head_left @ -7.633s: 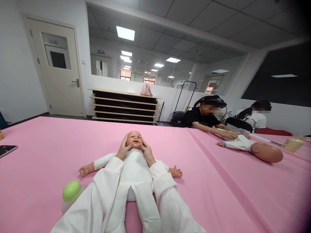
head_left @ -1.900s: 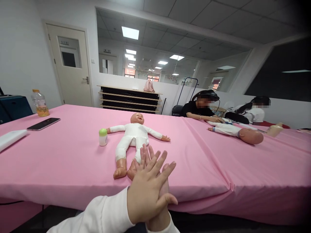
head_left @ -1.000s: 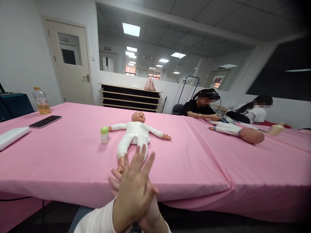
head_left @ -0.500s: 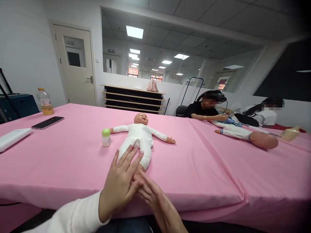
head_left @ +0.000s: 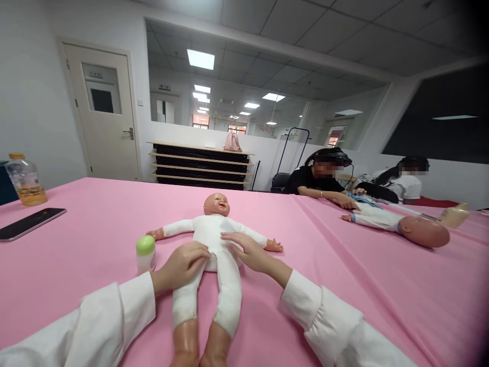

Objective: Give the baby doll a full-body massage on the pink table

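Two hands (head_left: 185, 265) (head_left: 250, 251), unclenched, at a doll (head_left: 209, 229), green-lidded jar (head_left: 145, 254) upright nearby, clear bottle (head_left: 24, 176), amber liquid (head_left: 31, 195) low inside

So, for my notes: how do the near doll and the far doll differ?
The near doll points its head away from us; the far doll, toward picture right. The near doll's body is plain white; the far doll has blue cuff trim. Both lie on pink cloth.

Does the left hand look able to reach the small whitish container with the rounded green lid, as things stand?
Probably yes: the container stands close beside the left hand, and only pink cloth shows between them.
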